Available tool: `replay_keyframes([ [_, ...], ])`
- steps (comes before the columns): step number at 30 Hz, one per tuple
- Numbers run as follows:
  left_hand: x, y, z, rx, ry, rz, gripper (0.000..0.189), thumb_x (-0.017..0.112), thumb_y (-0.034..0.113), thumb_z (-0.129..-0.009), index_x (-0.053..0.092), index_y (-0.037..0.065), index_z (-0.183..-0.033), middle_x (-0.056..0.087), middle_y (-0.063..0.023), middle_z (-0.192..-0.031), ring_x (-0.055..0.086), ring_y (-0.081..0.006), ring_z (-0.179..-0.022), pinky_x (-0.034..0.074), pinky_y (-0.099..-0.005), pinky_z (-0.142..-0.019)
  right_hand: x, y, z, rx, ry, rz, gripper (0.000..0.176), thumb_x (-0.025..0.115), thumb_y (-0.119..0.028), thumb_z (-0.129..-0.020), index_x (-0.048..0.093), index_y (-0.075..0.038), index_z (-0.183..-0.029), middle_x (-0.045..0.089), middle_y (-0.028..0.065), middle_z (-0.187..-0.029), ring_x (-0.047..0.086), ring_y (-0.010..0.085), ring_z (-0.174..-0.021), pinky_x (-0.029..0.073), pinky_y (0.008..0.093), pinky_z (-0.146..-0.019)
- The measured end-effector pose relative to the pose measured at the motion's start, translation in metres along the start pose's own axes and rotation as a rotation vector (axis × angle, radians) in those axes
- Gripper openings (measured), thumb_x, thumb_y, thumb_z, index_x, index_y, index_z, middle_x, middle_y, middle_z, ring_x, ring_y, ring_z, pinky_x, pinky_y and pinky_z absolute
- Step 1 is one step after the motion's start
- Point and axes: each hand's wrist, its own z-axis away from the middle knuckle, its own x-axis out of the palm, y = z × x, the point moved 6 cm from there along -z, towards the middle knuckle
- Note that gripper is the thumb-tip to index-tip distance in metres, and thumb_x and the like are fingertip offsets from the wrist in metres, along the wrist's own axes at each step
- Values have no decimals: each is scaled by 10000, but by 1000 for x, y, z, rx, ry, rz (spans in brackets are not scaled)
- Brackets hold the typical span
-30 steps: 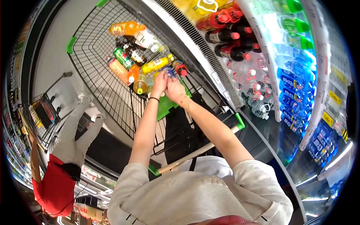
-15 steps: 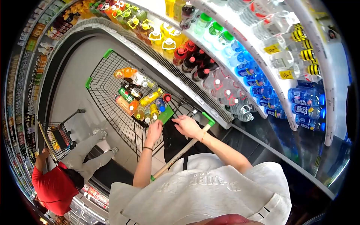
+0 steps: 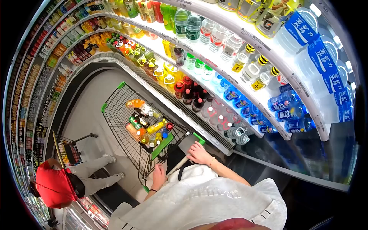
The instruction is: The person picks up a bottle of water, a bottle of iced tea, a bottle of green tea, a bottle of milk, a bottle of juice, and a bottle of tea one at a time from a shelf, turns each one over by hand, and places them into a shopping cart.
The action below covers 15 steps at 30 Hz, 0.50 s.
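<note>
Bottles (image 3: 156, 127) lay inside our cart (image 3: 162, 147). We rested our right hand (image 3: 200, 153), loosely open, on the handle (image 3: 177, 166); beside it, our left hand's (image 3: 158, 177) grip we could not tell.

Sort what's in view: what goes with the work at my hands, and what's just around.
With the work:
- near shopping cart
- yellow bottle and other drinks in it
- cart handle, right hand at it, left hand close by

Just around:
- shelved blue-labelled bottles
- second cart
- person in red
</note>
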Motion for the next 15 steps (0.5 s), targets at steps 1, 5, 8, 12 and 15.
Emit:
replay_keyframes([
  [1, 8, -12, 9, -51, -28, 5, 222, 484, 219, -1052, 548, 33, -1154, 692, -246, -936, 664, -454, -907, 505, -531, -769, 0, -2, 1, -37, -53, 18, 418, 592, -438, -977, 707, -55, -1099, 630, 131, -1058, 553, 322, -1178, 286, 497, -1200],
  [5, 47, -66, 35, 36, -275, -324, 281, 459, 276, -1057, 582, 29, -1107, 682, -268, -960, 645, -479, -912, 495, -569, -776, 5, 1, -2, -82, -106, 10, 347, 638, -454, -946, 708, -128, -1038, 609, 62, -992, 533, 292, -1052, 342, 482, -1051],
  [8, 54, -78, 29, 26, -280, -477, 218, 514, 218, -990, 591, 38, -1084, 643, -247, -940, 629, -460, -901, 493, -562, -758, 15, 3, -1, -112, -93, 44, 350, 636, -473, -945, 706, -141, -1033, 606, 48, -1005, 526, 286, -1038, 339, 496, -1031],
  [12, 54, -72, 37, 278, -114, -529, 225, 559, 187, -925, 556, 68, -1116, 574, -180, -935, 592, -399, -922, 495, -505, -776, 17, 5, -1, -111, -99, 71, 378, 615, -501, -954, 706, -143, -1036, 605, 47, -1017, 518, 281, -1044, 333, 501, -1024],
  [15, 55, -78, 35, 285, -133, -562, 246, 578, 196, -915, 534, 83, -1129, 552, -151, -964, 574, -370, -943, 489, -476, -797, 15, 6, -5, -115, -123, 66, 368, 607, -496, -961, 714, -149, -1018, 596, 45, -998, 513, 277, -1032, 329, 494, -1015],
])
